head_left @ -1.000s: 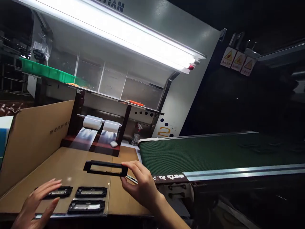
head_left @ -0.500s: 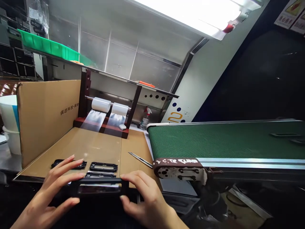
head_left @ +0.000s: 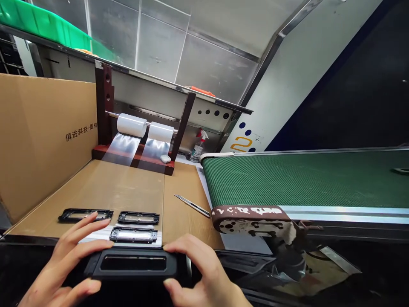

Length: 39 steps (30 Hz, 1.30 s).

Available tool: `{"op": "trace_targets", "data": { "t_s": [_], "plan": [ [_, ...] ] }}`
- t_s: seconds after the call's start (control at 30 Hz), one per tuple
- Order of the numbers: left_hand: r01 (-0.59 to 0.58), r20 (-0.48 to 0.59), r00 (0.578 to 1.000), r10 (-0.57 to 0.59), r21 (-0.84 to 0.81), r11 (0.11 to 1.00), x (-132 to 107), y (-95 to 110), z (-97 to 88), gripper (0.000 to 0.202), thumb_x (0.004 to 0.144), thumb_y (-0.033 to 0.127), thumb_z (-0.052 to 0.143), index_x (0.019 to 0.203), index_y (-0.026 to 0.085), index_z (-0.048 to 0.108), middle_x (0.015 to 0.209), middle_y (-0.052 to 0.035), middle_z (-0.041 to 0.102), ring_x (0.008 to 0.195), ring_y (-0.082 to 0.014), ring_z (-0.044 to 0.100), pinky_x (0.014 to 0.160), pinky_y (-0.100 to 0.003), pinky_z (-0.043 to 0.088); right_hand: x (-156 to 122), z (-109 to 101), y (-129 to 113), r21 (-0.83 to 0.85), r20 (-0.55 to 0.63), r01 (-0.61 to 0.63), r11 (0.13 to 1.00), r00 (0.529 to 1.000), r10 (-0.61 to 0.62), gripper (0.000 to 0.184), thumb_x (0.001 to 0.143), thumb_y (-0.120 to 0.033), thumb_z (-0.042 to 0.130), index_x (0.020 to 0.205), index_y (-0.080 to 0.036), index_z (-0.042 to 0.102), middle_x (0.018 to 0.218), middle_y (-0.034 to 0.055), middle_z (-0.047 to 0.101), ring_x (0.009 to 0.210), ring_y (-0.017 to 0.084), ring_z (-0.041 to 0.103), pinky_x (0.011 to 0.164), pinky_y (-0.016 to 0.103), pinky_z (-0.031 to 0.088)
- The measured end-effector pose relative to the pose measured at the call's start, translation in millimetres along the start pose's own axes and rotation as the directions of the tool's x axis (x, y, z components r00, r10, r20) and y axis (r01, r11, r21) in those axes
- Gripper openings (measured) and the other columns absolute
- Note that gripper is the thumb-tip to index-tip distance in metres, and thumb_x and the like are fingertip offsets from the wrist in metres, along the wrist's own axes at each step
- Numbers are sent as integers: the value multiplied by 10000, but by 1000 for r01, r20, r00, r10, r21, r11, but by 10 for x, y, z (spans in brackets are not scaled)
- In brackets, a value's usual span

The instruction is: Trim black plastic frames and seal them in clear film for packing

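**Holding a black frame (head_left: 133, 263) over a cardboard-covered tabletop (head_left: 128, 192)**

A green mesh conveyor belt (head_left: 287, 179) fills the right side of the view, its near end capped by a chipped brown end plate (head_left: 249, 219). Behind the tabletop rises a steel machine housing (head_left: 217, 47), with a green plastic tray (head_left: 41, 27) on a shelf high at the left. A cardboard box wall (head_left: 41, 145), printed with Chinese characters, stands along the tabletop's left side.

At the far edge, a dark red rack (head_left: 104, 106) carries two white film rolls (head_left: 131, 125) on a metal rod, with clear film running down toward the tabletop. A spray bottle (head_left: 198, 147) stands beyond the rack, and a small white oval object (head_left: 165, 158) lies at its foot.

Three more frames lie on the cardboard: a left frame (head_left: 85, 215), a middle frame (head_left: 138, 218), and a front frame (head_left: 133, 234) just before the middle one. Metal tweezers (head_left: 191, 205) lie to their right, near the belt.

The held frame sits nearest the camera, just in front of the front frame. The left hand (head_left: 64, 264) and right hand (head_left: 198, 273) grasp its opposite ends, fingers above and thumbs below.
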<state>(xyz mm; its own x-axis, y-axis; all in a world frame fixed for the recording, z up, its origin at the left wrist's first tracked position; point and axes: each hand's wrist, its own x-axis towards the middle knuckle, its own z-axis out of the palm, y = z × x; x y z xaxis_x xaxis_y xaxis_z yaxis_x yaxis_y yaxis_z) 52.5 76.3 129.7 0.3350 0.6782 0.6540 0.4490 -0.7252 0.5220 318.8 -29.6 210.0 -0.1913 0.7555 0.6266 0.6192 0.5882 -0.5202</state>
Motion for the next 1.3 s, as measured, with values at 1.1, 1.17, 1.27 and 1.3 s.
{"op": "trace_targets", "data": {
  "t_s": [1.1, 1.17, 1.27, 1.3],
  "plan": [
    [-139, -67, 990, 127, -224, 965, 672, -221, -132, 369, 858, 332, 637, 1227, 331, 658, 1407, 67, 552, 1416, -230, 334, 1137, -262, 251, 462, 161, 371, -40, -60, -41, 998, 997, 39, 337, 805, -142, 654, 1137, -193, 619, 962, 64, 694, 884, 179, 652, 813, 312, 547],
    [117, 52, 993, -104, -420, 900, 565, -175, -76, 522, 767, 534, 689, 1233, 301, 665, 1364, -1, 616, 1352, -292, 447, 1031, -292, 431, 394, 238, 327, 238, 46, -294, 926, 955, 292, 253, 804, -238, 667, 1054, -199, 653, 900, 43, 684, 825, 172, 645, 775, 308, 540],
    [475, 330, 880, -341, -584, 659, 363, 14, 105, 844, 513, 712, 779, 1247, 311, 665, 1313, -88, 660, 1163, -396, 617, 908, -436, 542, 191, 460, 252, 644, 401, -618, 451, 775, 489, 316, 768, -445, 689, 906, -162, 670, 742, 20, 639, 655, 136, 605, 649, 269, 507],
    [530, 367, 848, -382, -617, 581, 306, 100, 183, 834, 453, 724, 795, 1182, 328, 707, 1251, -101, 696, 1109, -415, 646, 912, -481, 534, 101, 554, 239, 698, 516, -672, 249, 712, 476, 368, 729, -489, 706, 857, -146, 666, 695, 12, 617, 603, 120, 581, 622, 255, 491]
  ]
}}
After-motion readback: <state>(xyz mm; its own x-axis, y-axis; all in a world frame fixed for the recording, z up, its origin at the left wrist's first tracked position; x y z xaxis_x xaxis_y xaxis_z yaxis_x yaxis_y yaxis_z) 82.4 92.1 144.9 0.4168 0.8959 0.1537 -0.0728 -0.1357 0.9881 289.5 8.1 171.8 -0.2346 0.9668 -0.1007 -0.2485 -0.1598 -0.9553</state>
